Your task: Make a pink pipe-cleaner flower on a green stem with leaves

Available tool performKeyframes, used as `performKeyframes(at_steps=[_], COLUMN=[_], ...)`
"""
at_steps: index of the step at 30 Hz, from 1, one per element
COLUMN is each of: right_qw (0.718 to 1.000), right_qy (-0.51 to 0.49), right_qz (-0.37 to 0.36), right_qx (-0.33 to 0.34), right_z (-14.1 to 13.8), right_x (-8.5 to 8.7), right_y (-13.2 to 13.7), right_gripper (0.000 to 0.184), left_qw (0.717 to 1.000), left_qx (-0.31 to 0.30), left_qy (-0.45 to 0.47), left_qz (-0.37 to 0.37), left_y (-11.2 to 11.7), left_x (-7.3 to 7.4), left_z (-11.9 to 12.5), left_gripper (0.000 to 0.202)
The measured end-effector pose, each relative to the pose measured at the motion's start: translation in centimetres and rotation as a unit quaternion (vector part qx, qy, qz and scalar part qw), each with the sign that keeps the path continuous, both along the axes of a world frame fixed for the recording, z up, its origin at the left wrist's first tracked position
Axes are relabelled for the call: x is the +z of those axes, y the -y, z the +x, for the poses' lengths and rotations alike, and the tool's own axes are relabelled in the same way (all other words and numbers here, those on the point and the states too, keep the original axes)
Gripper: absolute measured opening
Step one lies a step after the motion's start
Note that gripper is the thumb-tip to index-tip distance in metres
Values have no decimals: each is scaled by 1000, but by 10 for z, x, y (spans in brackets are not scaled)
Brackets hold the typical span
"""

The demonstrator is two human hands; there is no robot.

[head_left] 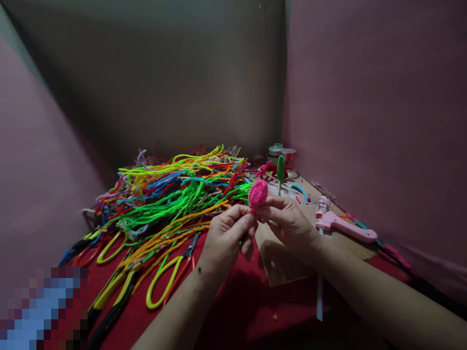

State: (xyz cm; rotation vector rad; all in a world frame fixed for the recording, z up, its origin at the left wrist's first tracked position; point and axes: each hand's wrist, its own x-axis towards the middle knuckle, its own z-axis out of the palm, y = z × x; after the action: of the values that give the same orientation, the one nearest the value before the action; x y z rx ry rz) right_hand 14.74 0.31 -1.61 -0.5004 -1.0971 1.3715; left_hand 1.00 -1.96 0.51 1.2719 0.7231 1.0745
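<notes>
A bright pink pipe-cleaner flower bud [259, 194] stands upright between my two hands, near the middle of the head view. My left hand [230, 233] pinches its base between thumb and fingers. The fingers of my right hand [286, 221] are closed on the bud's lower right side. What lies below the pinch is mostly hidden by my fingers. Just behind my right hand a green pipe-cleaner leaf shape [280, 168] stands up, with a pink pipe-cleaner flower [263, 169] to its left.
A large heap of coloured pipe cleaners [171, 194] covers the left and back. Yellow-and-red scissors [164, 282] and yellow-black pliers [116, 291] lie left of my arms. A pink glue gun [346, 227] with a glue stick rests on a cardboard sheet [280, 262] at right. Walls enclose the table.
</notes>
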Motion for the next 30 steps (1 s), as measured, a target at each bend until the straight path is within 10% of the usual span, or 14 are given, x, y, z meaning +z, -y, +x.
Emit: performKeyframes(at_steps=[15, 23, 30], right_qw=[981, 991, 998], right_qy=[-50, -52, -17], right_qz=[-97, -105, -51], right_qx=[159, 69, -24], right_z=[0, -4, -8], right_x=[0, -3, -6], right_y=[-1, -3, 0], right_gripper=[28, 10, 6], left_qw=[968, 998, 923], left_qx=[-180, -6, 200], left_qy=[124, -57, -210], left_qz=[-125, 11, 252], left_y=[-12, -9, -6], left_x=[-9, -11, -21], left_z=[-5, 4, 5], left_gripper=[15, 21, 13])
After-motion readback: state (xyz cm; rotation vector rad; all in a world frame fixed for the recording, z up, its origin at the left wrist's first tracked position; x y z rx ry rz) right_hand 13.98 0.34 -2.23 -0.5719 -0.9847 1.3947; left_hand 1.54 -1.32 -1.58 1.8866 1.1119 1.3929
